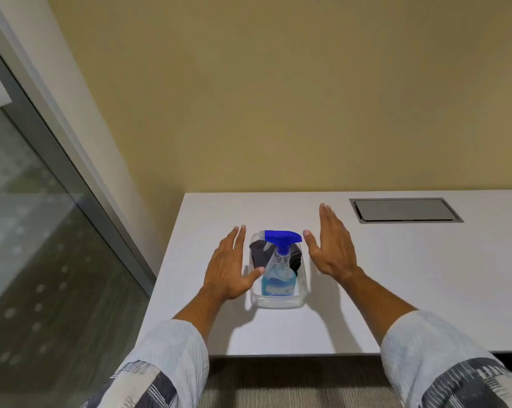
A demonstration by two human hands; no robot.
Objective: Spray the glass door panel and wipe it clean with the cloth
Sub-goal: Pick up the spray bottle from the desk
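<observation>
We stand at the white table (366,290), hands out over a clear plastic tub (278,303) near its left front corner. The tub keeps the kit together: the spray bottle (279,273) stands upright in it, blue liquid low in the body and the blue trigger head (282,236) on top, with the dark grey cloth (259,254) bunched behind and around the bottle's neck. Stored this way, both can be lifted out in one go, and the glass door panel (28,231) that we are to clean is close by on our left, beyond the table edge.

Our left hand (229,272) hovers at the tub's left wall, fingers straight and together, thumb reaching over the rim toward the bottle; whether the thumb touches the bottle we cannot quite tell from this angle. Our right hand (332,248) is flat and extended just to the right of the tub, thumb pointing at the trigger head. Neither hand holds anything; both lie spread, flanking the tub, which we judge to be the lead-in to picking up bottle and cloth.

A recessed grey cable hatch (404,209) sits farther right on the table.
</observation>
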